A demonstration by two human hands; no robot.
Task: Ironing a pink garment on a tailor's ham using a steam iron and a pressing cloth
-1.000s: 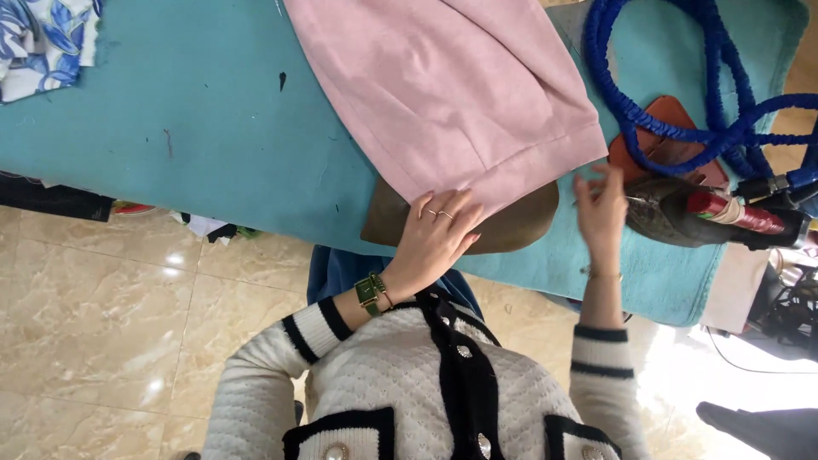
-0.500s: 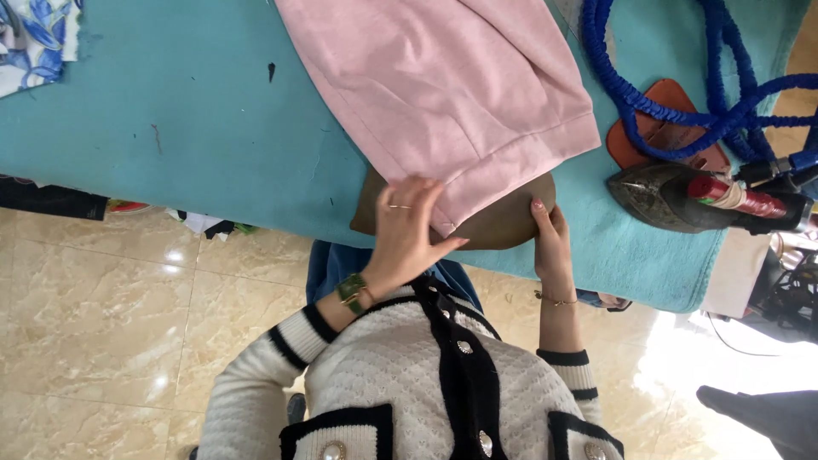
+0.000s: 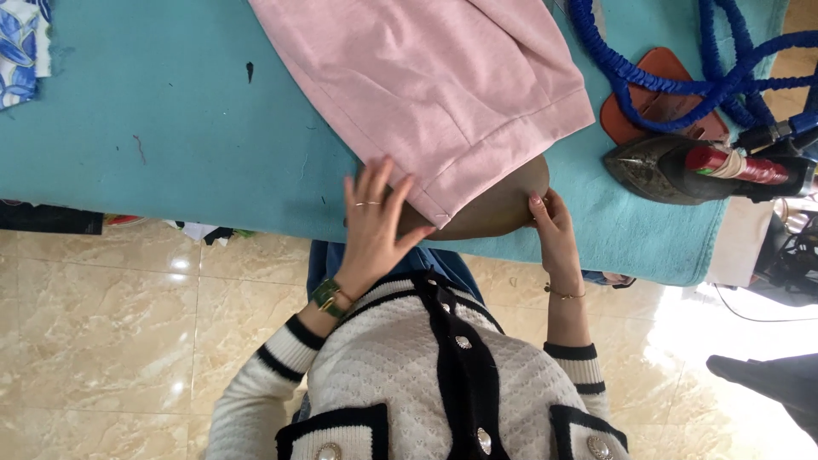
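A pink garment (image 3: 443, 94) lies on the teal padded table (image 3: 170, 128), its hemmed corner draped over a brown oval pad (image 3: 503, 209) at the near edge. My left hand (image 3: 375, 226), with a ring and a green watch, rests flat on the hem corner, fingers spread. At the pad's right rim, my right hand (image 3: 554, 230), wearing a thin bracelet, pinches the edge with its fingertips. Most of the pad is hidden under the cloth.
A dark steam iron (image 3: 682, 166) with a red handle sits to the right on the table. Behind it are a brown iron rest (image 3: 656, 106) and coiled blue hose (image 3: 682, 77). Blue floral fabric (image 3: 17, 51) lies far left. Marble floor (image 3: 111, 324) is below.
My right hand came away from the iron's side and moved left to the pad's rim. My left hand slid slightly along the hem and stays flat on it.
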